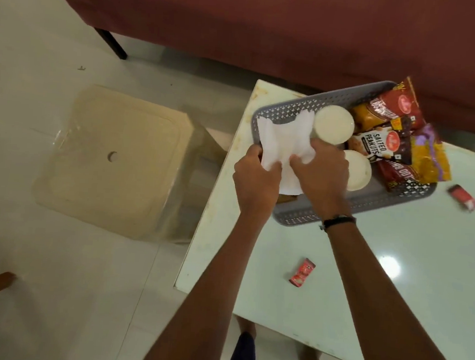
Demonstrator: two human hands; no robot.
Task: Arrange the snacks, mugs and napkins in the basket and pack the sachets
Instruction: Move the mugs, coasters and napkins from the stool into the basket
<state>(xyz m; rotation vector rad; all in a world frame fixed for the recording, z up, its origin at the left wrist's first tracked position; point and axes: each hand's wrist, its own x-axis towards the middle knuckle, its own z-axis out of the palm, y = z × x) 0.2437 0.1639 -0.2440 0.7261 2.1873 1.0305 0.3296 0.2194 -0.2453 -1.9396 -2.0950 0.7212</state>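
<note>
Sachets first: a small red sachet (302,272) lies nearest on the glossy white table (391,305), another red sachet (463,197) beside the grey perforated plastic basket (299,216). Left hand (254,181) and right hand (323,178) both pinch white paper napkins (279,135) in the basket's near end. Beyond stand two white mugs (334,124), then snack packets (399,135).

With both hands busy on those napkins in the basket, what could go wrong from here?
1. The basket sits close to the table's left edge; a push from the left hand or right hand might nudge it off.
2. The snack packets stick out over the far rim and could spill.
3. Tucking the napkins might bump the mugs beside them.
4. Two red sachets lie unpacked on the table, easy to overlook.
</note>
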